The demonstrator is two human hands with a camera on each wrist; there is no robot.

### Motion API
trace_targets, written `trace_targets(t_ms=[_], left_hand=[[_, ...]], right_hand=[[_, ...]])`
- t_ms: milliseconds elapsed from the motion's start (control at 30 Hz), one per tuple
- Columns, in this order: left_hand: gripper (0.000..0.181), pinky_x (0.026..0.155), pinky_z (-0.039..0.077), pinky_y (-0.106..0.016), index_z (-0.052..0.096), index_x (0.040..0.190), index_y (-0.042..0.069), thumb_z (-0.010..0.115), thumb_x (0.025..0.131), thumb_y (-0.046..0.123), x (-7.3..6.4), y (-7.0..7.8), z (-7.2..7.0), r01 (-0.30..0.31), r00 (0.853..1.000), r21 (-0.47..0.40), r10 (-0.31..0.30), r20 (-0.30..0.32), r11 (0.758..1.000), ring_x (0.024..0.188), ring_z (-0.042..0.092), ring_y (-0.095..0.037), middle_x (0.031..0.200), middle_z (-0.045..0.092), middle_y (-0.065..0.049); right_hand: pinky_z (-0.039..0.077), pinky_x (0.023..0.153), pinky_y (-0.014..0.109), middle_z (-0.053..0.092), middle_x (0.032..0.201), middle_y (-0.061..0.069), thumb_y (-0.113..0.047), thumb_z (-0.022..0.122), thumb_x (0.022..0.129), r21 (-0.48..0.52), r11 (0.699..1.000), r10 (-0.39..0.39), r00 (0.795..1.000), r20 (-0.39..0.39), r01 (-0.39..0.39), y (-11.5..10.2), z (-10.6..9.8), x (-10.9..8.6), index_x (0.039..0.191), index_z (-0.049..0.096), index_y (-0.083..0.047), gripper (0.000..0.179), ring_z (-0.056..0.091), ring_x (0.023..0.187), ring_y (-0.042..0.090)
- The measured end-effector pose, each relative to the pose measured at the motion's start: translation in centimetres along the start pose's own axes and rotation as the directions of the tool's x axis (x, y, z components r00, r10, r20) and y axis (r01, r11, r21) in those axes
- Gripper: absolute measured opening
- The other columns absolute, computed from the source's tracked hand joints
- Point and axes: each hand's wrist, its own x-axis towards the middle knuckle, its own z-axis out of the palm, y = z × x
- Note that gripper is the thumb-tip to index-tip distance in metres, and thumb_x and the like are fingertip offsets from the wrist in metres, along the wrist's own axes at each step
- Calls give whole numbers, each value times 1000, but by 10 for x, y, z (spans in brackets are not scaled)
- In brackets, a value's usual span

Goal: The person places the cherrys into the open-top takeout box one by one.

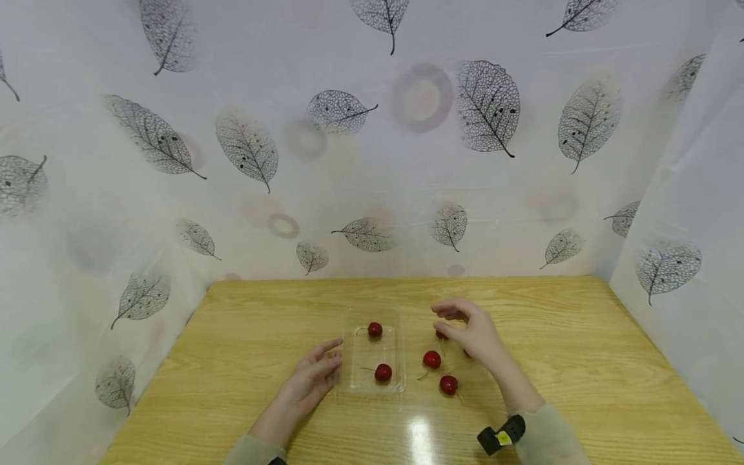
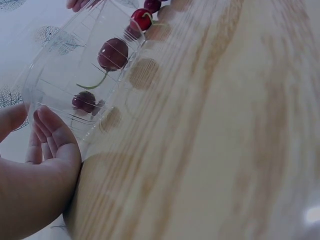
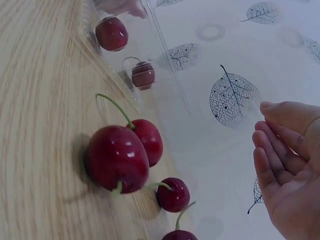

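A clear plastic container (image 1: 371, 390) stands on the table with two stemmed cherries inside, one cherry (image 1: 374, 330) at the back and another cherry (image 1: 383, 372) nearer the front. My left hand (image 1: 310, 381) rests beside its left wall, fingers loosely bent and fingertips at the plastic. Right of the container lie several loose cherries, among them a cherry (image 1: 432, 360) and a cherry (image 1: 449, 385). Over the farther ones hovers my right hand (image 1: 467, 326), partly hiding a cherry (image 1: 442, 335). In the right wrist view nothing shows between its thumb and fingers, and the loose cherries (image 3: 118, 157) sit apart from it.
The wooden table (image 1: 261, 316) reaches back to a pale curtain (image 1: 372, 181) with a leaf print, which also hangs at both sides. A black strap with a small device (image 1: 501, 436) is on the right sleeve.
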Motion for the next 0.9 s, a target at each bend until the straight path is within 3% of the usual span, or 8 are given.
trace_targets(t_ms=[167, 300, 533, 700, 900], left_hand=[[54, 91, 53, -16, 37, 158, 4, 54, 107, 0, 0, 0, 0, 1, 1000, 6, -1, 0, 1000, 99, 59, -2, 115, 55, 5], [55, 91, 53, -16, 34, 159, 2, 54, 108, 0, 0, 1, 2, 5, 1000, 7, -5, -3, 1000, 99, 59, -2, 116, 54, 4], [53, 91, 54, -16, 37, 158, 4, 54, 108, 0, -1, 1, 2, 10, 1000, -2, -10, -14, 1000, 98, 59, -2, 116, 55, 5], [49, 90, 54, -16, 41, 155, 6, 53, 108, 0, -1, 2, 3, 8, 1000, -5, -8, -13, 1000, 98, 59, -3, 114, 56, 5], [47, 90, 54, -16, 44, 153, 8, 54, 107, 0, -2, 2, 3, 5, 1000, -5, -5, -10, 1000, 98, 59, -3, 114, 55, 5]], right_hand=[[56, 91, 35, 76, 119, 14, -9, 79, 96, -56, 998, 39, 999, -22, -40, 0, -10, -2, 123, 75, -5, 28, 71, 108, 31], [58, 96, 37, 76, 119, 16, -7, 79, 95, -70, 997, 34, 999, -37, -36, 3, -16, -4, 123, 74, -4, 29, 71, 108, 30], [60, 93, 29, 76, 116, 18, -4, 78, 96, -36, 999, -1, 998, -56, -1, 11, -27, -10, 122, 75, -3, 26, 68, 100, 4], [59, 92, 27, 76, 111, 10, -5, 78, 96, -36, 999, 18, 997, -77, -20, 14, -37, -15, 121, 75, -4, 26, 66, 96, -3], [56, 94, 18, 76, 112, 19, -5, 78, 96, -43, 998, 45, 995, -87, -49, 17, -48, -22, 122, 73, 0, 27, 64, 96, -9]])
